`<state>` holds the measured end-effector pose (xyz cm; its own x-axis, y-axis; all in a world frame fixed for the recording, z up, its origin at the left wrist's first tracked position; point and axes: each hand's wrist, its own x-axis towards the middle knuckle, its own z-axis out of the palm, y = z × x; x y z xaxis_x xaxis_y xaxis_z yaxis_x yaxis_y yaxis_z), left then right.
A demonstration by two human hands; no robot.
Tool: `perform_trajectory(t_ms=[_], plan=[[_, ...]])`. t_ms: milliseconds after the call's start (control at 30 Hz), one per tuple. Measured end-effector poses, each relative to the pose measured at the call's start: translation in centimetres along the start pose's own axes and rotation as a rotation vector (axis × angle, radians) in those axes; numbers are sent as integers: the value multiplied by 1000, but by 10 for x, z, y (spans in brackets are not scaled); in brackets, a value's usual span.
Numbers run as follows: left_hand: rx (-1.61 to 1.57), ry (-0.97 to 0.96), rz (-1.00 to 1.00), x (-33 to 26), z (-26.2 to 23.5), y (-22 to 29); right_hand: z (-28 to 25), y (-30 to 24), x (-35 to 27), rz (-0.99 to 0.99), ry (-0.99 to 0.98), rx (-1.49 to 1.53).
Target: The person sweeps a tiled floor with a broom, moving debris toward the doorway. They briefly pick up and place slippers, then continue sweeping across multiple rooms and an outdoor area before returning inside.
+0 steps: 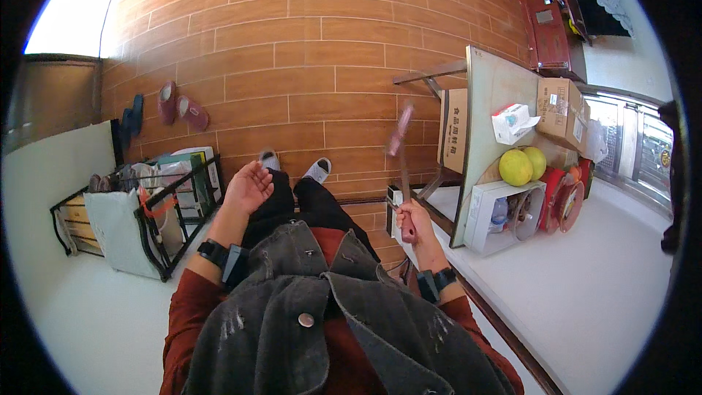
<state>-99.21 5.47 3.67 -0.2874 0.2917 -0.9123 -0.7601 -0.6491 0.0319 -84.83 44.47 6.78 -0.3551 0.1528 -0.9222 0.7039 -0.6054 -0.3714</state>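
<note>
My right hand (414, 218) is closed round the handle of a pink long-handled tool (404, 170). Its thin shaft points away from me and ends in a narrow pink head, blurred, so its exact kind does not show. The head is over the tiled floor, beside the left edge of the table. Nothing is in my left hand (249, 187), which hovers before my left leg with the palm partly up and the fingers loosely curled but apart. Both wrists wear dark bands.
Right of me stands a table (488, 77) bearing a tissue pack (514, 123), yellow-green round fruits (515, 167), a white crate (479, 208) and a cardboard box (561, 111). Another carton (453, 130) sits beneath. A black-framed rack (167, 216) stands left, with pink slippers (192, 113) beyond it.
</note>
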Motion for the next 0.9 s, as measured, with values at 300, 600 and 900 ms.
perform_trajectory(t_ms=[300,600,900], plan=[[147,50,-124,59,19,65,45,-27,114,139,9,9],[328,180,-180,91,63,154,235,-40,118,161,-160,301],[402,116,-120,128,84,168,192,-51,51,124,-100,141]])
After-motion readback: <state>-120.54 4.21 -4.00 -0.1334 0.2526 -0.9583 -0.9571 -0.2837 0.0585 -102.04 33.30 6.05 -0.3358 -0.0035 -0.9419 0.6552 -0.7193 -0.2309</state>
